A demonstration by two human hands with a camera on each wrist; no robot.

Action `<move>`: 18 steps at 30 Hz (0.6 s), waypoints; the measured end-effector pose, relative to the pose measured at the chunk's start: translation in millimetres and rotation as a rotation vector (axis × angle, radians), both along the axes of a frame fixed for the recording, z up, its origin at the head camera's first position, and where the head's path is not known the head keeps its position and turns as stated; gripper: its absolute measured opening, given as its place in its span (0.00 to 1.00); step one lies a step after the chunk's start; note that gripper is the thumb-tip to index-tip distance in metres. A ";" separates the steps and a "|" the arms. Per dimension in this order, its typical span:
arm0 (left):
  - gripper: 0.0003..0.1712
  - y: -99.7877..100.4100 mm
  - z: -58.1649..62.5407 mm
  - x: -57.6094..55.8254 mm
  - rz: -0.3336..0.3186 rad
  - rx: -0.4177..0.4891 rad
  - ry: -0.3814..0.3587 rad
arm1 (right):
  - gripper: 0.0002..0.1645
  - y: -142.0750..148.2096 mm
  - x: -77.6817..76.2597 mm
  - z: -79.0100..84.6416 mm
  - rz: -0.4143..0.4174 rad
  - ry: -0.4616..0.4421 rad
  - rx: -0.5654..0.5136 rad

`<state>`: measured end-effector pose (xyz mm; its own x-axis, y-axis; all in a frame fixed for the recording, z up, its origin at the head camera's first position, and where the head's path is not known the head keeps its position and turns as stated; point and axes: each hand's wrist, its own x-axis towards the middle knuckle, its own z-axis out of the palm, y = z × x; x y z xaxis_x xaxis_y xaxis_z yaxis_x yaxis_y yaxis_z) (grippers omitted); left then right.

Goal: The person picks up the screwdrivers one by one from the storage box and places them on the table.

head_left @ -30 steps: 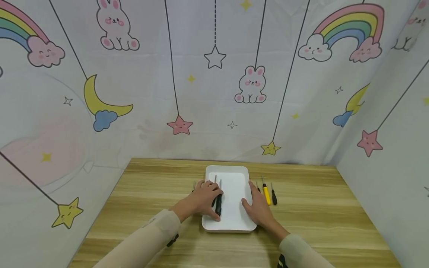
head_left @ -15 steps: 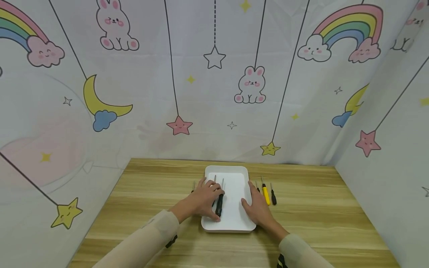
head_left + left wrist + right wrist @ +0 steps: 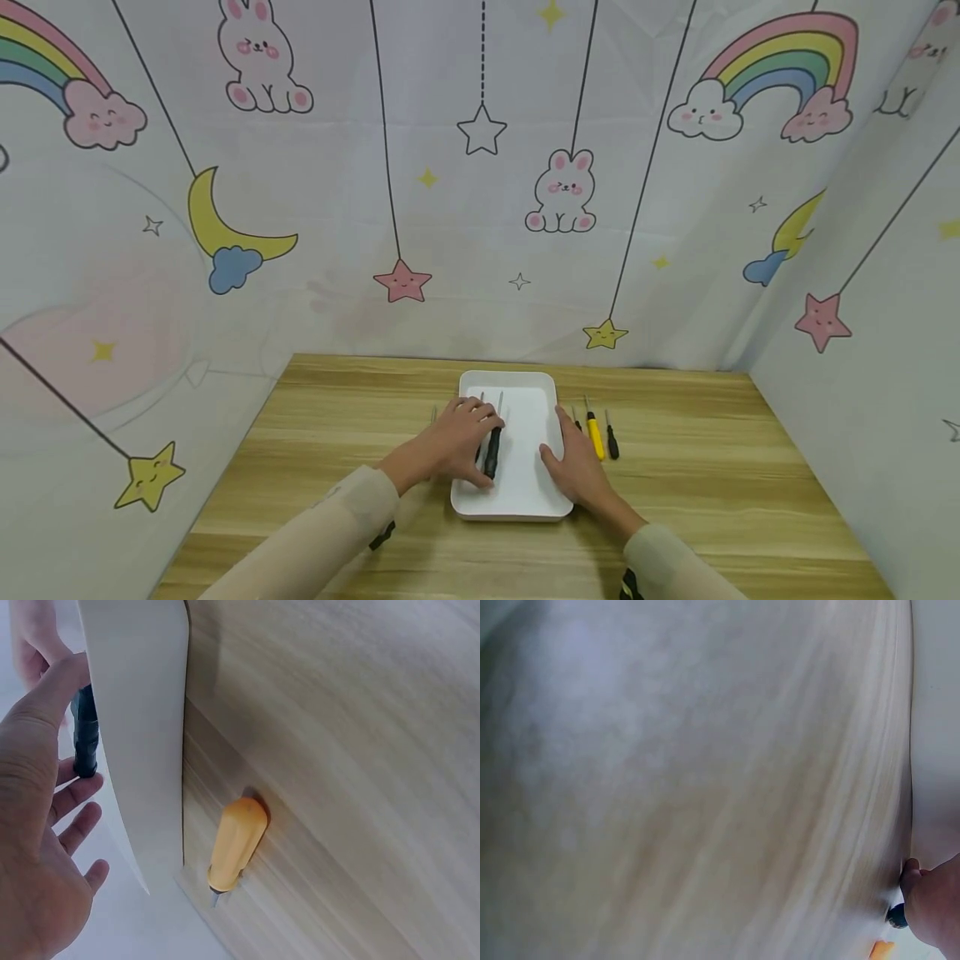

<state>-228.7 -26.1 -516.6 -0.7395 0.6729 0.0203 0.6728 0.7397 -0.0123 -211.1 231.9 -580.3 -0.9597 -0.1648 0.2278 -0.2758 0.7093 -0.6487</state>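
Pale fabric printed with rabbits, stars, moons and rainbows forms the backdrop (image 3: 517, 250) behind a wood-grain table (image 3: 337, 400), where a white tray (image 3: 528, 496) lies with its long sides running away from the person. Inside it, toward the tray's left side, is a black-handled screwdriver (image 3: 492, 454); its long axis runs nearly parallel to those sides, the handle toward the person and the thin shaft pointing at the backdrop, its tip leaning slightly to the right. The left hand (image 3: 459, 442) pinches this handle lengthwise, thumb at the near end and fingertips at the far end; whether the tool touches the tray floor, I cannot tell. Just left of it, a second screwdriver (image 3: 478, 455) lies largely under the hand, its shaft also pointing away. Well apart from the left hand, the right hand (image 3: 576, 467) grips the tray's right rim, with the thumb inside and the fingers along the outer wall. Beside that wall on the table are a partly hidden screwdriver (image 3: 577, 424), a yellow-handled screwdriver (image 3: 595, 437) and a small black screwdriver (image 3: 612, 442), all with shafts toward the backdrop, roughly parallel. From the left wrist, an orange-handled screwdriver (image 3: 238, 844) shows on the table outside the tray, lying at a slant to the tray wall.
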 end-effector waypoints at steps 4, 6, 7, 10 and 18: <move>0.55 -1.8 1.0 -2.2 0.000 0.018 -0.016 | 0.47 0.1 -1.0 -0.8 -0.006 -0.016 0.000; 0.55 -3.0 1.4 -3.5 0.004 0.029 -0.032 | 0.47 0.1 -1.4 -1.3 -0.006 -0.017 -0.003; 0.55 -3.6 1.4 -4.2 0.006 0.034 -0.042 | 0.47 0.0 -1.5 -1.4 -0.005 -0.017 -0.003; 0.55 -5.5 2.2 -5.9 0.014 0.051 -0.070 | 0.47 -0.5 -1.4 -1.1 -0.004 -0.020 -0.002; 0.56 -12.7 6.6 -7.5 0.008 0.086 -0.072 | 0.47 -1.2 -1.2 -0.5 -0.005 -0.026 -0.003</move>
